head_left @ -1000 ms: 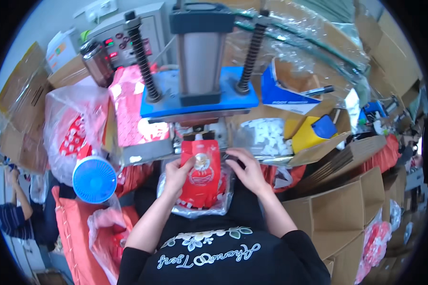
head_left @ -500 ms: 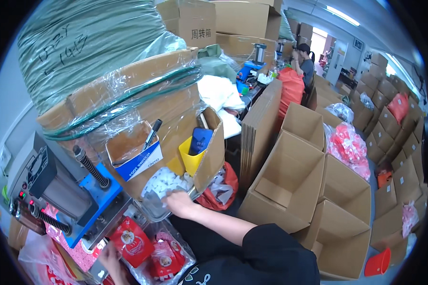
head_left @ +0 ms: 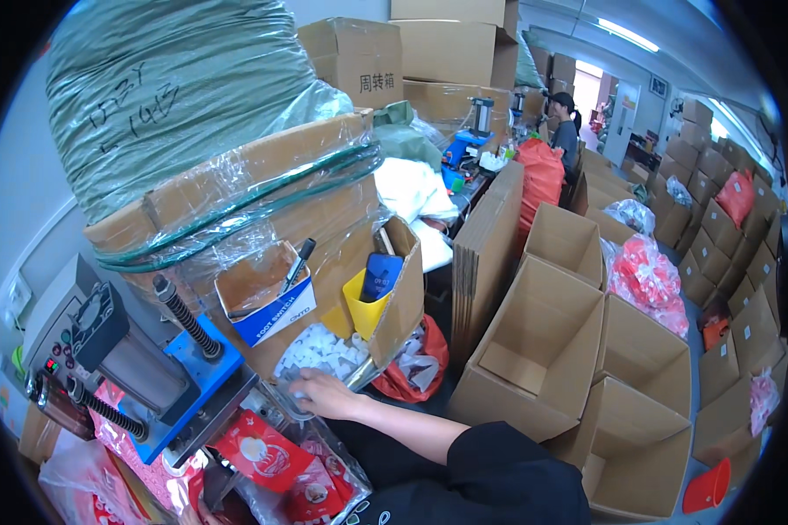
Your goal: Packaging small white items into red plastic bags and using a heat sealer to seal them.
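My right hand [head_left: 326,395] reaches into a clear plastic bin [head_left: 282,404] of small white plastic pieces [head_left: 326,350]. Its fingers are curled at the near side of the pile, and what lies between them is hidden. Low at the left, my left hand [head_left: 207,511] shows only in part at the picture's lower edge, beside red pouches. A red printed pouch [head_left: 263,451] lies in front of a blue and grey press [head_left: 140,367]. More red pouches [head_left: 320,492] rest in a clear bag just right of it.
An open small box [head_left: 276,308] with a marker and a yellow holder [head_left: 356,306] with a phone stand behind the bin. Open cartons [head_left: 534,337] and flat cardboard [head_left: 486,236] stand at my right. A person [head_left: 566,131] is farther back.
My left hand has moved down from the press to the lower edge. My right hand stays at the bin, its fingers shifted among the white pieces. The view has shifted slightly.
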`<state>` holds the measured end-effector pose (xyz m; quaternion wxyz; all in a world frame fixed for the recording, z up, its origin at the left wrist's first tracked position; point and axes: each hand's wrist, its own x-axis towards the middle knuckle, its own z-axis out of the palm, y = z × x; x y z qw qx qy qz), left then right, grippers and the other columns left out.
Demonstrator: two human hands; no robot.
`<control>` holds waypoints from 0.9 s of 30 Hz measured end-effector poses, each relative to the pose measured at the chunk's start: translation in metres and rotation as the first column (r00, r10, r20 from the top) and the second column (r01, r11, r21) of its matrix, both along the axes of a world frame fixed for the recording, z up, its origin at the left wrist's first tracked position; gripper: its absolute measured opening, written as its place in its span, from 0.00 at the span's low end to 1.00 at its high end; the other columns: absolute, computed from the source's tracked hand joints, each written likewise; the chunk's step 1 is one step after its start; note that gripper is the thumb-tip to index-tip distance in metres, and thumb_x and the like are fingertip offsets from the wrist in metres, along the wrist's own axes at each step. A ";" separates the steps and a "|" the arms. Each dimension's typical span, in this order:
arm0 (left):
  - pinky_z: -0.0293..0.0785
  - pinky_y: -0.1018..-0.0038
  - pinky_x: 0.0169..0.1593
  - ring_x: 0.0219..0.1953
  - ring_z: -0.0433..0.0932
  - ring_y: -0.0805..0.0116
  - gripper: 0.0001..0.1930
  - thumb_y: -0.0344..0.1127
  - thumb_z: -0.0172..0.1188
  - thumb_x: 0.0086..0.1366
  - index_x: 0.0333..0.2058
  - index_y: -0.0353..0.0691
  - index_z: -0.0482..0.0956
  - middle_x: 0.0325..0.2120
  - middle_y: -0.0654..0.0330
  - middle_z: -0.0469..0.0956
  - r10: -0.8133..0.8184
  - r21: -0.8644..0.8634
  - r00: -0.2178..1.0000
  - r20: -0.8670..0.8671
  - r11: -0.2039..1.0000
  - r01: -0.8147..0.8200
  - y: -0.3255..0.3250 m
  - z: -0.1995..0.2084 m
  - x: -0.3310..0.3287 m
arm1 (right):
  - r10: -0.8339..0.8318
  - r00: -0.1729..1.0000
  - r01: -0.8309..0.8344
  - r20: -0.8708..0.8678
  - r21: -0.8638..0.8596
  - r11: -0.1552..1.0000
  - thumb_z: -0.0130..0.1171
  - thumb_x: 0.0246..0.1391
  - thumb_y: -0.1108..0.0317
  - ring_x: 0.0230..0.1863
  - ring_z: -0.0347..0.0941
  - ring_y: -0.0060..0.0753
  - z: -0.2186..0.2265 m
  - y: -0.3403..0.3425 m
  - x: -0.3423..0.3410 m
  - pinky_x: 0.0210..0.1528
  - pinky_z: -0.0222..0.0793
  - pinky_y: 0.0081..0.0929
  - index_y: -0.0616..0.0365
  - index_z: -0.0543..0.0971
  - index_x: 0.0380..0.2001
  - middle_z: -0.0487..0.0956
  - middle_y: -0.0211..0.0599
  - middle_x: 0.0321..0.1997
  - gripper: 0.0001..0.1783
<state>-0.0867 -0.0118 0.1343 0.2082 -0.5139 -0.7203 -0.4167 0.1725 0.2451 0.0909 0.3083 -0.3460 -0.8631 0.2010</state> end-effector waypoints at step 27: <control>0.77 0.75 0.35 0.30 0.81 0.73 0.17 0.40 0.65 0.64 0.39 0.27 0.81 0.31 0.56 0.83 0.017 -0.042 0.166 0.986 0.988 0.151 0.051 -0.049 0.060 | 0.201 0.951 -0.244 -0.237 -0.169 0.955 0.62 0.55 0.73 0.45 0.77 0.39 0.022 -0.056 -0.015 0.48 0.71 0.29 0.62 0.77 0.48 0.79 0.43 0.46 0.17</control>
